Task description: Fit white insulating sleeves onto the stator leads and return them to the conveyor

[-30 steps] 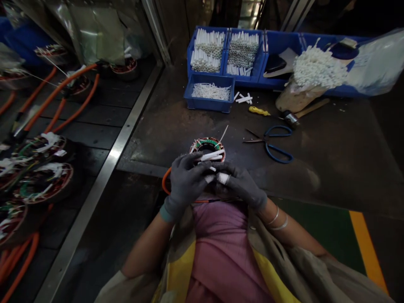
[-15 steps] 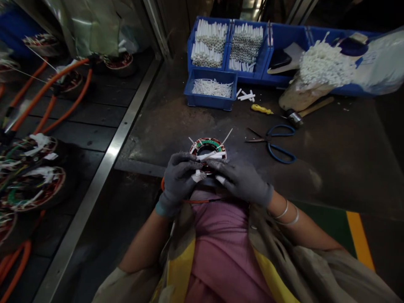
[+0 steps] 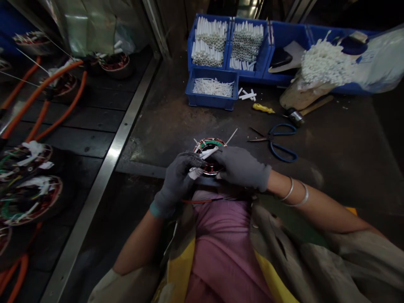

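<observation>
A ring-shaped motor stator (image 3: 212,169), with copper windings and a green strip along its far side, sits at the table's near edge in front of me. White sleeve tubes (image 3: 209,153) lie across its opening, and thin white ties stick up from its rim. My left hand (image 3: 179,176), in a grey glove, is closed at the stator's left side, its fingers pinched at a white tube end. Over the right side bends my right hand (image 3: 244,167), also gloved, its fingers curled in beside the tubes. What its fingertips grip is hidden.
Blue scissors (image 3: 274,141), a yellow-handled tool (image 3: 263,108) and a hammer (image 3: 296,116) lie to the right. Blue bins (image 3: 229,73) with white tubes stand behind a small blue tray (image 3: 212,101) of ties. More stators (image 3: 34,198) with orange cables sit at left.
My right hand has shifted up and over the stator's right side, covering more of it. The white tube now slants more steeply. The view has shifted slightly.
</observation>
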Motion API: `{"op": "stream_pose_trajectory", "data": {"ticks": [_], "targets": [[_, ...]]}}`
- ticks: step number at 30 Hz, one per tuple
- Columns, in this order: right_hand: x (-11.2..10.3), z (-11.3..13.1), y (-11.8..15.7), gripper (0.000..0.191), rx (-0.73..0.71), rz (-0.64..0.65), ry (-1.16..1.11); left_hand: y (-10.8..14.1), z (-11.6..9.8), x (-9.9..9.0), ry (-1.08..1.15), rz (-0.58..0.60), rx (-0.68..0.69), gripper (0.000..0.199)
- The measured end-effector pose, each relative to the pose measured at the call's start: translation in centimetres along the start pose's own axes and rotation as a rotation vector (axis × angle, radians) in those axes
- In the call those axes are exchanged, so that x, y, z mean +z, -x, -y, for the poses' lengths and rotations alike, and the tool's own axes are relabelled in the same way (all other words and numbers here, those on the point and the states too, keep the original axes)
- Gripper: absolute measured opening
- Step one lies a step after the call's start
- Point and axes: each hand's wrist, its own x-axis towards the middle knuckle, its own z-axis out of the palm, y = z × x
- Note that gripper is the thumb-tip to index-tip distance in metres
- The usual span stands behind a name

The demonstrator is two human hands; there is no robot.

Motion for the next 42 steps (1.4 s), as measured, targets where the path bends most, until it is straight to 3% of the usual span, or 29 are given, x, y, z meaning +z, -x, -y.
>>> {"op": "stream_pose_trajectory", "data": {"ticks": [7, 12, 15, 19, 21, 24, 27, 30, 34, 38, 42], "targets": [[-0.7, -1.7, -0.6, 0.028, 0.004, 0.064, -0.036, 0.0, -0.9, 1.5, -0.187, -0.164, -0.085, 0.019], [0.7, -2.2, 0.7, 0.022, -0.075, -0.015, 0.074, -0.2, -1.4, 2.2, -0.220, -0.212, -0.138, 0.018], [1.6, -1.2, 1.9, 0.024, -0.011, -0.133, 0.021, -0.2, -1.2, 1.7, -0.115, -0.173, -0.138, 0.017], [3.0, 1.3, 2.3, 0.050, 0.143, -0.237, -0.081, 0.1, -1.0, 0.0, 0.027, -0.048, -0.117, 0.016], [3.9, 2.1, 2.0, 0.046, 0.161, -0.268, -0.108, 0.2, -1.0, -0.3, 0.061, -0.019, -0.121, 0.017], [5.5, 2.2, 1.7, 0.034, 0.111, -0.321, -0.077, 0.0, -1.0, 0.2, 0.109, -0.054, -0.170, 0.016], [6.6, 1.4, 1.9, 0.034, 0.036, -0.328, 0.065, -0.4, -0.9, 1.3, 0.099, -0.136, -0.213, 0.016], [7.2, 0.0, 2.9, 0.034, -0.045, -0.397, 0.073, -0.5, -0.5, 1.6, 0.030, -0.142, -0.145, 0.016], [7.7, -1.5, 4.0, 0.029, -0.083, -0.588, -0.144, -0.3, 0.0, 0.3, 0.059, -0.002, 0.040, 0.014], [7.7, -1.3, 4.2, 0.024, 0.011, -0.669, -0.260, -1.0, -0.2, -0.8, 0.052, 0.090, 0.109, 0.019], [7.0, -0.6, 4.1, 0.027, 0.154, -0.617, -0.332, -2.6, -0.3, -1.1, -0.025, 0.217, 0.231, 0.020]]}}
